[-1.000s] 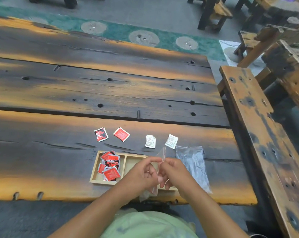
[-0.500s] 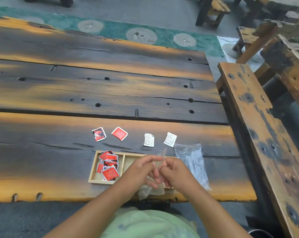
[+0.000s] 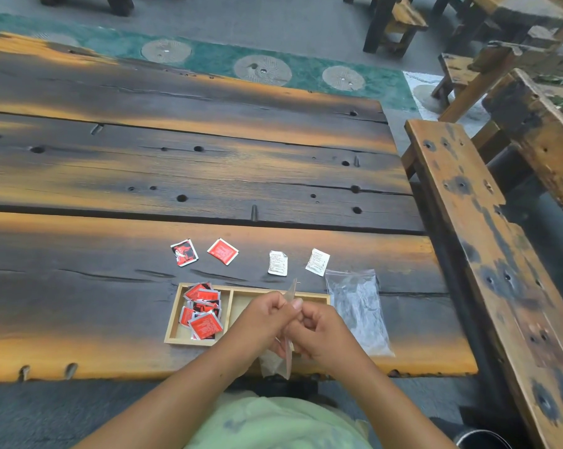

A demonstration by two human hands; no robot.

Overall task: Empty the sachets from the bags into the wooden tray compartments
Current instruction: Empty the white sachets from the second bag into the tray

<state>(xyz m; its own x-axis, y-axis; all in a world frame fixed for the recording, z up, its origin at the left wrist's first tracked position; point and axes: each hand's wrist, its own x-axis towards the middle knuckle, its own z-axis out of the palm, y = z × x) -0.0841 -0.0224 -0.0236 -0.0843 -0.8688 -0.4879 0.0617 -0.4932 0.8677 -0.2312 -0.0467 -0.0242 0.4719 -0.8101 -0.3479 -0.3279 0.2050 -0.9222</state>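
Note:
A wooden tray [image 3: 231, 302] lies near the table's front edge. Its left compartment holds several red sachets [image 3: 203, 311]; the compartment to the right shows bare wood, partly hidden by my hands. My left hand [image 3: 263, 319] and my right hand [image 3: 319, 332] meet over the tray, both pinching the top of a small clear plastic bag [image 3: 285, 358] that hangs down between them. Its contents are hard to make out. Beyond the tray lie two red sachets [image 3: 222, 251] and two white sachets [image 3: 277, 263] on the table.
A second clear plastic bag [image 3: 357, 309] lies flat just right of the tray. A worn wooden bench [image 3: 487, 254] runs along the table's right side. The dark plank table [image 3: 176, 163] stretches far beyond the tray. More benches stand at the back right.
My hands have closed together on the bag's top edge and sit slightly lower over the tray. The sachets, the tray and the flat bag have not moved.

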